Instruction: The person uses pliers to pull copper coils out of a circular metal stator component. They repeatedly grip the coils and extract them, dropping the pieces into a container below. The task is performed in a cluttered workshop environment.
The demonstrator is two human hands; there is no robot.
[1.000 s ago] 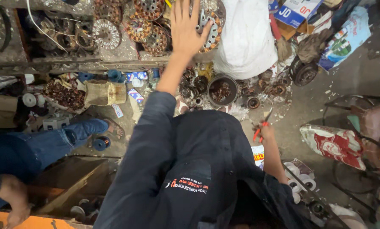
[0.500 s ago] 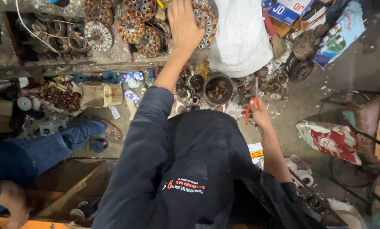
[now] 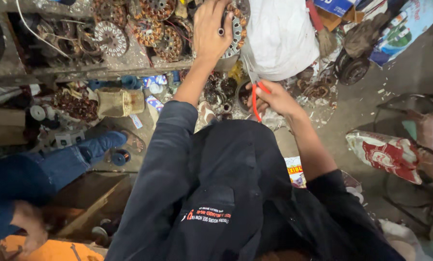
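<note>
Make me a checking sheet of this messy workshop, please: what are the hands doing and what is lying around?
Surface: dusty shelf above a littered floor.
Job's things: round motor stator; red-handled pliers.
Clutter: copper-wound stators, white sack, dark bowl.
Hands: left hand grips the round motor stator; right hand holds the pliers.
Cables: white wire on the shelf.
Surroundings: another person's jeans leg at left.

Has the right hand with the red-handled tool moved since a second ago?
Yes. The right hand with the red-handled tool rose from beside the torso toward the white sack.
</note>
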